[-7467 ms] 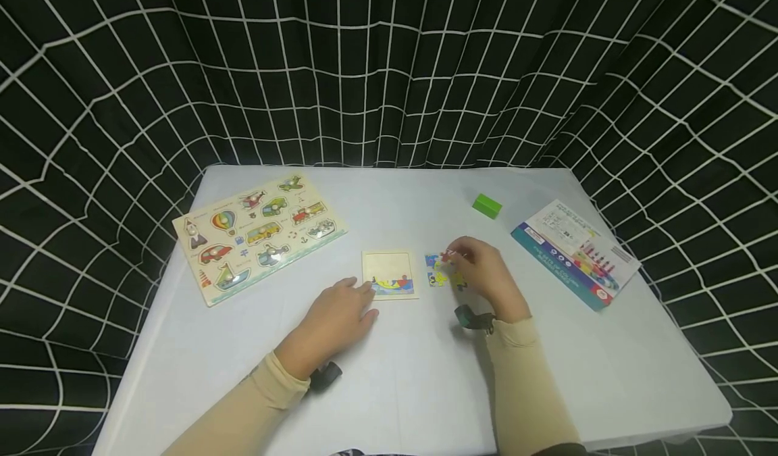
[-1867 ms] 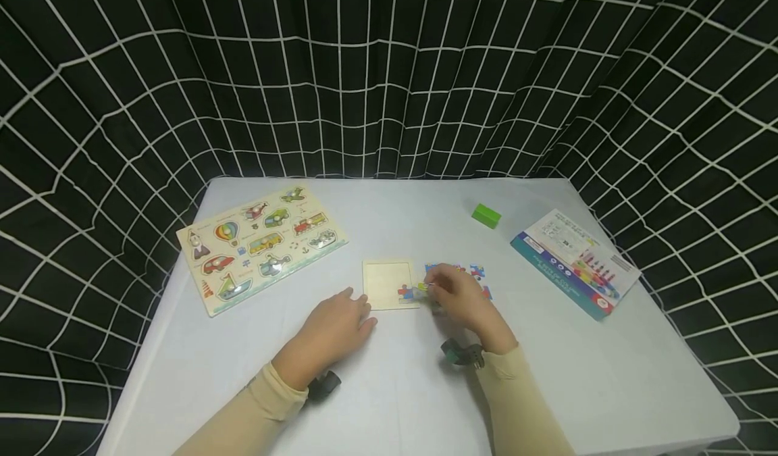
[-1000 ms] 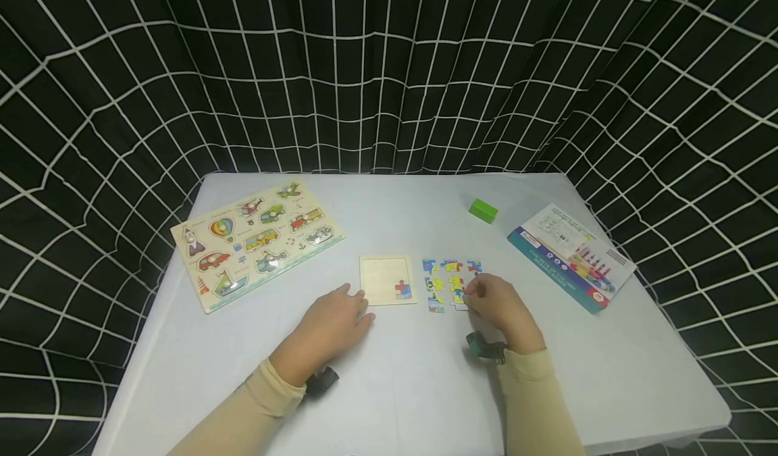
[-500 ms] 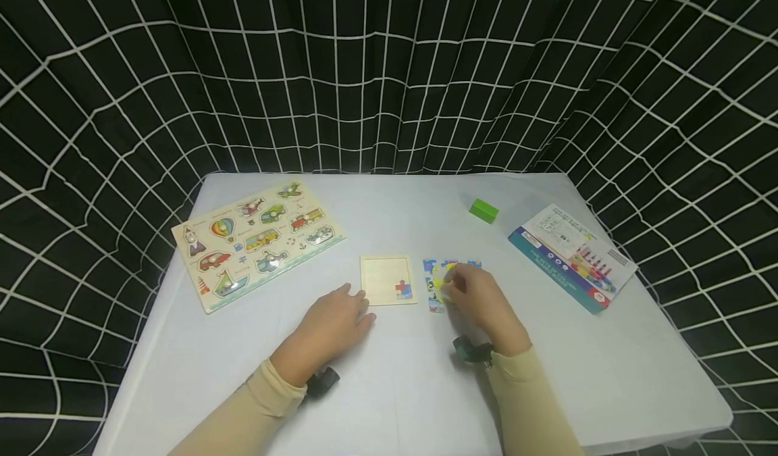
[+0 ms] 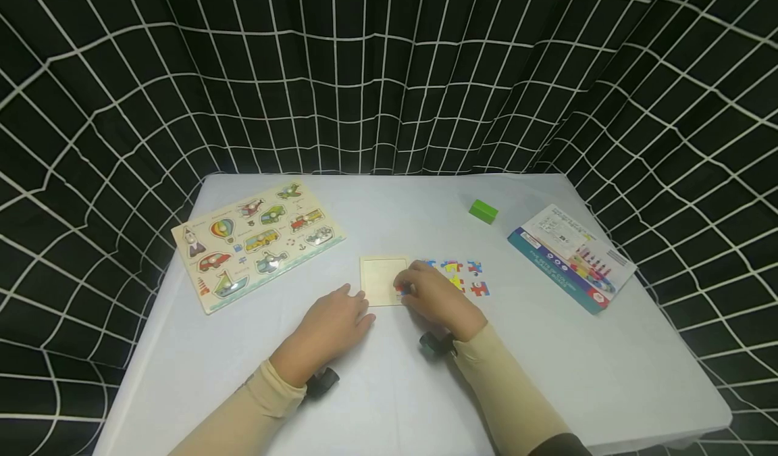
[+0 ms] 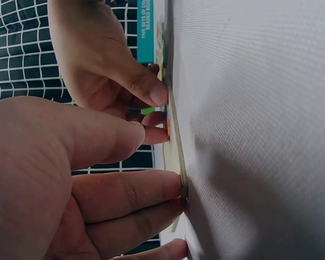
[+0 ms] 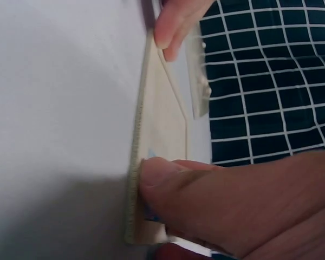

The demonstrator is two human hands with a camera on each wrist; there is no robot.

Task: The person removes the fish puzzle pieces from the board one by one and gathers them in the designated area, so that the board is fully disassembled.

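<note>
A small square wooden puzzle tray [image 5: 379, 277] lies before me. One red-and-blue jigsaw piece [image 5: 399, 289] is in its lower right corner, mostly covered by my right hand [image 5: 439, 300], whose thumb and fingers pinch at it. In the right wrist view the thumb [image 7: 162, 176] sits at the tray's near edge, with a bit of blue beside it. My left hand [image 5: 328, 331] rests its fingertips against the tray's left edge, fingers fairly straight. Several colourful jigsaw pieces [image 5: 479, 288] are laid in rows right of the tray, some hidden behind the right hand.
A vehicle peg puzzle board [image 5: 261, 240] lies at the left of the white table [image 5: 389, 388]. A green block [image 5: 483, 211] stands at the back right, and a flat printed box [image 5: 571, 257] lies farther right. Black grid-patterned curtains [image 5: 389, 71] surround the table.
Several pieces have moved from the tray to the rows at its right. Within the last half second my right hand came left from those rows to the piece in the tray. The left hand stayed.
</note>
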